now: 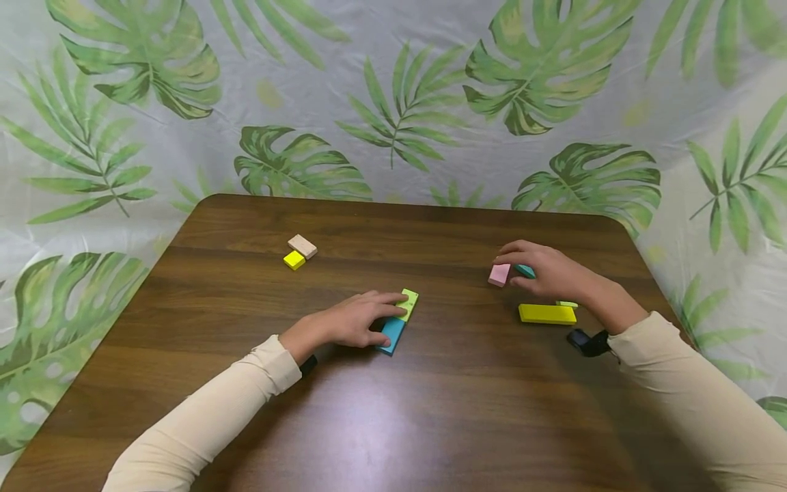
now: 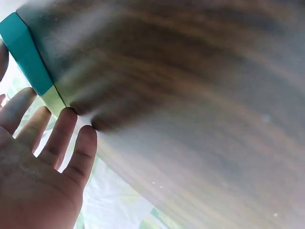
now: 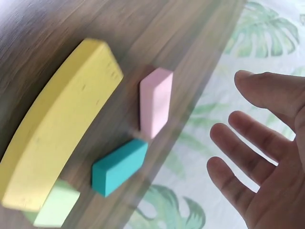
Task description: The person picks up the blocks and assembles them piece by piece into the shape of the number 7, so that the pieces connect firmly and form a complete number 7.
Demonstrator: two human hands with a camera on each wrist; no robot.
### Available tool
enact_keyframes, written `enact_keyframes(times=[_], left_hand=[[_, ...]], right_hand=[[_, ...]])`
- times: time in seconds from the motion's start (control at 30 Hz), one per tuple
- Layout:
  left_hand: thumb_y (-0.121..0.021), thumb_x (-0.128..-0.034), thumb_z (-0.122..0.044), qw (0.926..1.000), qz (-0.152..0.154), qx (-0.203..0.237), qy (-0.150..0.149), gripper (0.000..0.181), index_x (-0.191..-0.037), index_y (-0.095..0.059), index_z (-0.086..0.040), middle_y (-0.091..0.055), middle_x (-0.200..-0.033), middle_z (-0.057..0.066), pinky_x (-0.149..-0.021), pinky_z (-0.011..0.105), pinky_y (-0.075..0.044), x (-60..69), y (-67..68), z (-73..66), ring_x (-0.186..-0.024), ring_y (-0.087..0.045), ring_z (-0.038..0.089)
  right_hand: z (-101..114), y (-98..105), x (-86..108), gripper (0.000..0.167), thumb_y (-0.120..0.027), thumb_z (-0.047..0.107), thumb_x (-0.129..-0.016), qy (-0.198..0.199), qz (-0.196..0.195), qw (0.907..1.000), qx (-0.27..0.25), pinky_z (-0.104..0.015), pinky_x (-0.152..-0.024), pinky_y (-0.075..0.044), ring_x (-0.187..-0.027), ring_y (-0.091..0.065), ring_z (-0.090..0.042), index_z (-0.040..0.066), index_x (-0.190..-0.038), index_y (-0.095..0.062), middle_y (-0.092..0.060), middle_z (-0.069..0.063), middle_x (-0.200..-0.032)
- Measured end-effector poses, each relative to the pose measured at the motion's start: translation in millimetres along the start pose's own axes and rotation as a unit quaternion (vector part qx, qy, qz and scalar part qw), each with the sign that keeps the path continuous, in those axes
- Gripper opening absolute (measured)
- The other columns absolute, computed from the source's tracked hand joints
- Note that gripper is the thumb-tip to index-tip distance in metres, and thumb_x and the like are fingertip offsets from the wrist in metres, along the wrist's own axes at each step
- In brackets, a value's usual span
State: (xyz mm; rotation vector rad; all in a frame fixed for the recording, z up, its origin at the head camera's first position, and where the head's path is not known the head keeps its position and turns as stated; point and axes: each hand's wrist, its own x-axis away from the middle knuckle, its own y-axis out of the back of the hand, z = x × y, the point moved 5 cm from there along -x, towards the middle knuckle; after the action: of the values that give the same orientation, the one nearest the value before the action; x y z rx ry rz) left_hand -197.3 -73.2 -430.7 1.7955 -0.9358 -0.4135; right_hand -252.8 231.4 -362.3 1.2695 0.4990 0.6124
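My left hand (image 1: 355, 320) lies over two flat blocks placed end to end, a blue one (image 1: 392, 333) nearer me and a light green one (image 1: 408, 299) beyond it. Its thumb is at the blue block and its fingertips are by the green one, loosely extended. In the left wrist view the blue block (image 2: 26, 52) shows at upper left. Above the table, the fingers of my right hand (image 1: 547, 270) are spread and hold nothing. Below it are a pink block (image 1: 499, 275) and a teal block (image 1: 525, 270), both plain in the right wrist view.
Near my right wrist lies a long yellow block (image 1: 547, 314), with a pale green piece (image 3: 57, 204) against it. Farther left, a small yellow block (image 1: 294, 260) and a pale wooden block (image 1: 302, 246) touch. A leaf-patterned cloth (image 1: 406, 102) hangs behind the brown table (image 1: 369, 424).
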Motion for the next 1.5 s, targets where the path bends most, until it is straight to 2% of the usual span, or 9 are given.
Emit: enact_keyframes(times=[0.17, 0.57, 1.2, 1.5], left_hand=[[-0.068, -0.0939, -0.031, 1.0000, 0.003, 0.002, 0.000, 0.059, -0.147, -0.050, -0.014, -0.031, -0.163, 0.003, -0.114, 0.051, -0.036, 0.7, -1.8, 0.1, -0.144, -0.039, 0.029], [-0.067, -0.0941, -0.034, 0.9999, 0.003, -0.004, 0.012, 0.060, -0.148, -0.048, -0.018, -0.030, -0.164, -0.001, -0.116, 0.054, -0.032, 2.4, -1.8, 1.3, -0.148, -0.034, 0.028], [-0.066, -0.0947, -0.035, 0.9999, 0.001, 0.003, 0.013, 0.060, -0.149, -0.047, -0.017, -0.029, -0.165, -0.001, -0.116, 0.055, -0.032, 1.6, -3.1, 1.3, -0.149, -0.033, 0.029], [-0.066, -0.0948, -0.035, 0.9999, 0.005, 0.003, 0.016, 0.060, -0.149, -0.047, -0.018, -0.028, -0.165, -0.001, -0.117, 0.056, -0.031, 1.9, -2.5, 1.6, -0.149, -0.032, 0.029]], right_hand=[[-11.4, 4.2, 9.8, 0.044, -0.072, 0.008, -0.088, -0.011, 0.004, 0.9998, 0.015, -0.056, -0.095, -0.050, -0.117, -0.059, -0.039, 0.002, -0.131, -0.063, -0.057, -0.020, -0.133], [-32.4, 5.8, 25.0, 0.041, -0.071, 0.004, -0.088, -0.034, 0.000, 0.9993, 0.016, -0.056, -0.091, -0.052, -0.115, -0.060, -0.041, 0.002, -0.129, -0.064, -0.058, -0.022, -0.131], [-56.1, -9.1, 12.5, 0.041, -0.068, 0.006, -0.091, -0.073, 0.033, 0.9966, 0.016, -0.063, -0.100, -0.044, -0.122, -0.054, -0.047, 0.000, -0.130, -0.062, -0.056, -0.027, -0.133], [-76.9, -23.7, 7.2, 0.042, -0.066, 0.012, -0.093, -0.102, 0.045, 0.9938, 0.008, -0.059, -0.094, -0.049, -0.116, -0.057, -0.045, 0.000, -0.133, -0.060, -0.056, -0.029, -0.134]])
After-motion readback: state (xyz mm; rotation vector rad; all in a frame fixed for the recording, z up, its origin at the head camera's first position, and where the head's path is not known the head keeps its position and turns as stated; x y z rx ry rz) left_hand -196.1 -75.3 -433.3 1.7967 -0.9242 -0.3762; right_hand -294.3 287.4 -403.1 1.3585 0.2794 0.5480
